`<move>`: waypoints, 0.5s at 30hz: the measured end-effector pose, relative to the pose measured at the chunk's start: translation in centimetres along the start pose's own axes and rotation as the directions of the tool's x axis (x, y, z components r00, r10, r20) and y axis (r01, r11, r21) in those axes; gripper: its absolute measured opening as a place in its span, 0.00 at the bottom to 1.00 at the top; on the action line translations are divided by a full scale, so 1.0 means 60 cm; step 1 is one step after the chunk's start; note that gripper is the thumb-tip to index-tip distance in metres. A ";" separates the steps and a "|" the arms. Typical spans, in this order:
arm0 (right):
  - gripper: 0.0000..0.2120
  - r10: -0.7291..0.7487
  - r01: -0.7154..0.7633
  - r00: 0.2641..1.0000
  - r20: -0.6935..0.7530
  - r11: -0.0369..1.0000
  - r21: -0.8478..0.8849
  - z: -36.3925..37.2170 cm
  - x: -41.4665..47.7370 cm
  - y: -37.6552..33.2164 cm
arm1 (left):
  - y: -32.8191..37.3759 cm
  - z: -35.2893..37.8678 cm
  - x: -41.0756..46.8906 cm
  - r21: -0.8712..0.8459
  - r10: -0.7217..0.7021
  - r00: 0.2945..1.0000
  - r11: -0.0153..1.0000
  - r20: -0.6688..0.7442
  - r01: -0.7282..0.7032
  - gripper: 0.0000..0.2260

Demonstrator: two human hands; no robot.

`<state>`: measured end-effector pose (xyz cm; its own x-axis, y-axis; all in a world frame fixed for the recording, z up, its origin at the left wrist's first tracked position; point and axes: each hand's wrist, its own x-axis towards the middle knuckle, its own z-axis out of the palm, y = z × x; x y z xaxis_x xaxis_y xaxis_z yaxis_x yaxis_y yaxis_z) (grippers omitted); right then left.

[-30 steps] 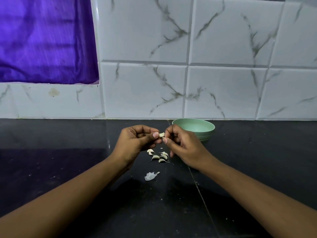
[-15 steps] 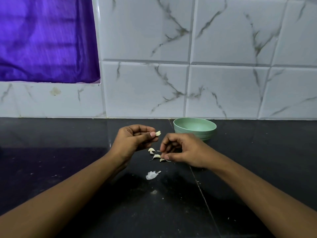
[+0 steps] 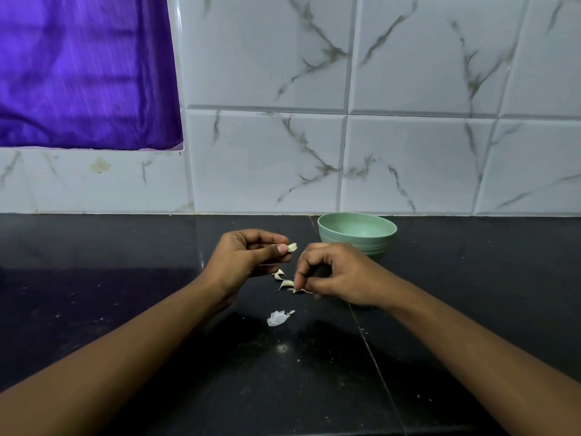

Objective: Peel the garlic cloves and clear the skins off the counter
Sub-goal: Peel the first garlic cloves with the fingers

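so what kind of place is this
Most likely a home kitchen: a black counter against a tiled wall, a green bowl, and garlic cloves lying on the counter.

Obscured, cropped and unresolved items: head view

Entries: garlic clove [image 3: 292,247], only its tip shows past the left hand [image 3: 248,256] pinching it, peeled or not unclear; right hand [image 3: 333,275], curled fingertips cover the nearest bit of the small pile [image 3: 284,283], grip or mere touch undecidable; pile bits too small to sort cloves from skins; green bowl [image 3: 372,242], lower near wall partly behind the right knuckles; purple cloth [image 3: 85,70], cut by top and left edges; both forearms, cut by the bottom edge.
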<state>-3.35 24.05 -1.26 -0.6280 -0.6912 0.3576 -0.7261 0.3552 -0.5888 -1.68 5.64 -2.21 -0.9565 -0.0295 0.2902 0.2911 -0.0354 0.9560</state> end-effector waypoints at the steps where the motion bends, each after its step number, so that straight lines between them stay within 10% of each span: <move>1: 0.15 0.031 -0.032 0.999 0.012 0.999 0.035 -0.002 0.000 0.001 | 0.000 -0.001 0.000 0.006 -0.001 1.000 1.000 0.003 0.001 0.04; 15: 0.13 0.032 -0.040 0.998 0.050 0.985 0.165 0.007 -0.004 -0.005 | 0.002 -0.006 0.001 0.094 0.019 0.998 0.995 0.052 -0.024 0.04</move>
<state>-2.87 23.86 -1.45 -0.6362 -0.7103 0.3013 -0.6439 0.2736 -0.7145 -1.72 5.25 -2.10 -0.9505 0.0214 0.3099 0.3106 0.0598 0.9486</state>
